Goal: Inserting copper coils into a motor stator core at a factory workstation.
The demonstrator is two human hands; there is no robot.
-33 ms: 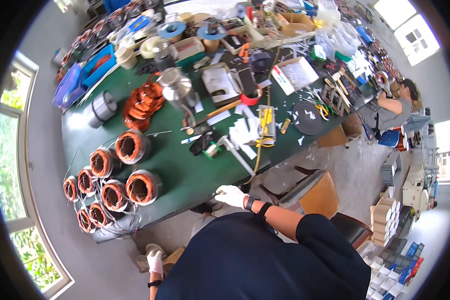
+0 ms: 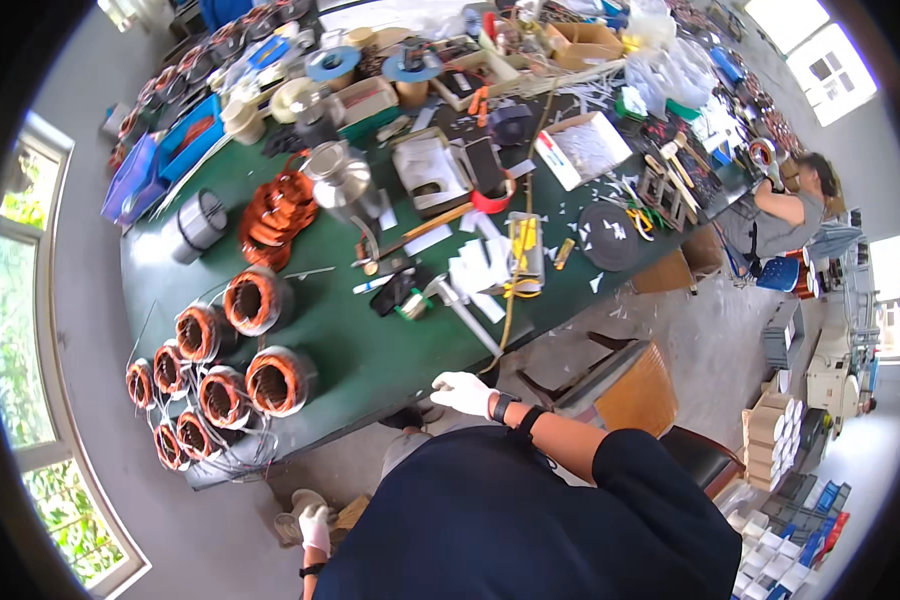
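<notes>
My right hand, in a white glove, hovers by the near edge of the green table. Its fingers are loosely stretched and hold nothing visible. Low on the left, my gloved left hand hangs beside my body, away from the table; its small fingers look apart, with nothing seen in them. Several motor stators with copper windings stand grouped at the table's left end, their white leads trailing. Behind them lie a pile of orange copper coils and a grey metal cylinder.
A metal winding form, a caliper, white paper slips and a black disc lie across the table. A wooden chair stands to my right. A co-worker sits at the far right.
The table and its things sit slightly farther left in view. My left hand has dropped a little; my right hand stays almost in place.
</notes>
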